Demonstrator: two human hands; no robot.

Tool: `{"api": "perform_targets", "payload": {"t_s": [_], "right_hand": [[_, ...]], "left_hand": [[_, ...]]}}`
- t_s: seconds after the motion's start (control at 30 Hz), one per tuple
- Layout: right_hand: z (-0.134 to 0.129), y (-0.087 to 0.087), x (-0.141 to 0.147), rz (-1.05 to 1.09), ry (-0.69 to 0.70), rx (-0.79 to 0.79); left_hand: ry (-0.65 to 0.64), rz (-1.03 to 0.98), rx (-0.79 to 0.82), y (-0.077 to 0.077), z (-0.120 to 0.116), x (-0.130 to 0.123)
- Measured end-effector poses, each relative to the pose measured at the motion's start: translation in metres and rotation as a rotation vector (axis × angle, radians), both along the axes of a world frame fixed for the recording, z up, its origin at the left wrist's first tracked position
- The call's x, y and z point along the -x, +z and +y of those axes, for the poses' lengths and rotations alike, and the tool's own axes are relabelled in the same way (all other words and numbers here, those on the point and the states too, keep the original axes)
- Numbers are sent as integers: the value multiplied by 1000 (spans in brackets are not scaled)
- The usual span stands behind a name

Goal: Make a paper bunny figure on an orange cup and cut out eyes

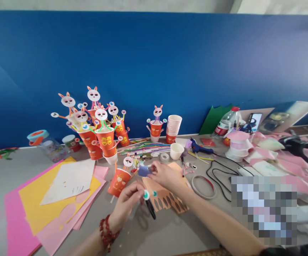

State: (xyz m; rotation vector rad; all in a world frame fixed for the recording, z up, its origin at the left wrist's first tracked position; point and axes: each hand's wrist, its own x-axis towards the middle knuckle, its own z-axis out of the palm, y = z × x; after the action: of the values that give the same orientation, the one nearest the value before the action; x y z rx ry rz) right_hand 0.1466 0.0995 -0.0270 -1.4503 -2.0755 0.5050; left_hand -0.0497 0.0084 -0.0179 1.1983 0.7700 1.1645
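My left hand (129,200), wearing a red bead bracelet, is closed with its fingertips pinched together; what lies between them I cannot make out. Right at those fingertips is a small white disc (146,194) with a teal mark, above a slim black object (150,209). Beyond the hand, a red paper cup (119,182) with a rabbit face (128,161) leans to one side. My right hand (164,174) is closed at the edge of a small blue piece of paper (143,171). Under my right forearm lies orange paper (154,186) with dark oval shapes.
Several rabbit cup figures (105,137) stand at the back left, near stacked white cups (174,124). Coloured sheets (31,209) cover the left side. A tape roll (203,187), blue glue gun (200,147), black cable (218,177) and pink paper pieces (290,160) occupy the right.
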Motion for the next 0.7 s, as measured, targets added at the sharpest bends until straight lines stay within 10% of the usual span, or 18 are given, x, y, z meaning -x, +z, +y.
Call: {"api": "perform_targets", "payload": {"t_s": [0.17,0.43,0.7], "right_hand": [[7,-3,20,48,47,-110],[-7,14,-55,-300,139,-547],[-20,-10,-80,-595,161,-464]], "left_hand": [[-15,116,-78,-2,-4,-1],[-40,331,-247,-3,-6,2],[-50,279,-248,1,-9,-1]]}}
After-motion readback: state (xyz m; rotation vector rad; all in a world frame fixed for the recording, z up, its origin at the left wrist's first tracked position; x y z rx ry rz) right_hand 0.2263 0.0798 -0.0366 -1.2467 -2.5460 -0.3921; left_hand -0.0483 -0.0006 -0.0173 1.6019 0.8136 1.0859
